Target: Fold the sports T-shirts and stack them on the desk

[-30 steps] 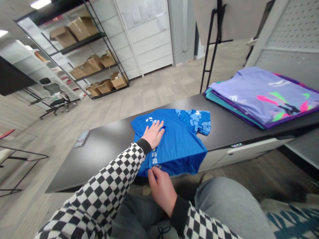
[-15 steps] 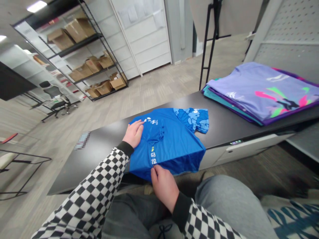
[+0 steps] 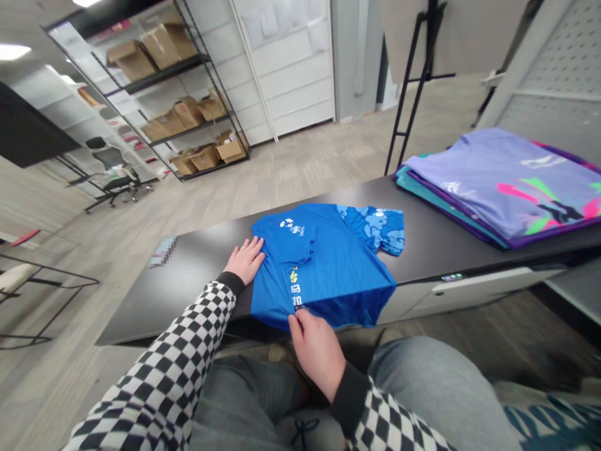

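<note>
A blue T-shirt (image 3: 338,263) lies partly folded on the dark tabletop, its lower part hanging over the near edge. One patterned sleeve (image 3: 378,225) points right, and the left side is folded inward over the front. My left hand (image 3: 246,260) rests with fingers out and lying flat at the shirt's left edge. Near the table's front edge, my right hand (image 3: 317,344) pinches the shirt's fabric just below the white printed characters.
To the right is a stack of folded shirts (image 3: 507,181), a lilac one on top. A small pixelated item (image 3: 162,252) lies at the table's left end (image 3: 206,275). Behind stand a black easel-like stand (image 3: 413,88) and shelves with cardboard boxes (image 3: 169,47).
My left hand has slid off the folded part toward the shirt's left edge. My right hand keeps its pinch on the fabric. The view has shifted slightly left.
</note>
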Motion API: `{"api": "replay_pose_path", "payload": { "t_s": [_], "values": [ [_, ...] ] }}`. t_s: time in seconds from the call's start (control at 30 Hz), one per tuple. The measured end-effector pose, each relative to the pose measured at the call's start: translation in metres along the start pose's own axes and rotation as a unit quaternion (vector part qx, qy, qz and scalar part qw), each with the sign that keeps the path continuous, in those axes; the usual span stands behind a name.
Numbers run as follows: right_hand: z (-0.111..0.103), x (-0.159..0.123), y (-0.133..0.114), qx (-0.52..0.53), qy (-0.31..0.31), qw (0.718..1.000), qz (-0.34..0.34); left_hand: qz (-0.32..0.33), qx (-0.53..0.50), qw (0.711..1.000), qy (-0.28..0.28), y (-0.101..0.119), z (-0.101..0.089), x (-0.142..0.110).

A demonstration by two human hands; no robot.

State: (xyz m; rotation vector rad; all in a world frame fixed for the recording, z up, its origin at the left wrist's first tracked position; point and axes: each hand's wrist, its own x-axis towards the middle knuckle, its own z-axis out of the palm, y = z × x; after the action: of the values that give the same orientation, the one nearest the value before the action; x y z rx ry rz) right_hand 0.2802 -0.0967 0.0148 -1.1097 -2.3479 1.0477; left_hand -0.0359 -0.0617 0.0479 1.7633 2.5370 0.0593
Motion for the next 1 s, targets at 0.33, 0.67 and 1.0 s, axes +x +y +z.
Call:
{"api": "replay_pose_path", "payload": {
  "t_s": [0.33,0.67,1.0],
  "values": [
    [0.005,0.006,0.016,-0.036,-0.055,0.997,0.033,0.0,-0.003,1.0,0.02,0.004,-0.002,-0.004],
    [-0.024,0.0,0.017,-0.078,-0.088,0.993,0.008,0.001,-0.039,0.999,0.028,0.005,0.001,-0.004],
    [-0.198,0.061,0.055,-0.067,0.204,0.974,0.074,0.01,-0.068,0.996,0.056,0.002,0.013,0.001]
  ]
}}
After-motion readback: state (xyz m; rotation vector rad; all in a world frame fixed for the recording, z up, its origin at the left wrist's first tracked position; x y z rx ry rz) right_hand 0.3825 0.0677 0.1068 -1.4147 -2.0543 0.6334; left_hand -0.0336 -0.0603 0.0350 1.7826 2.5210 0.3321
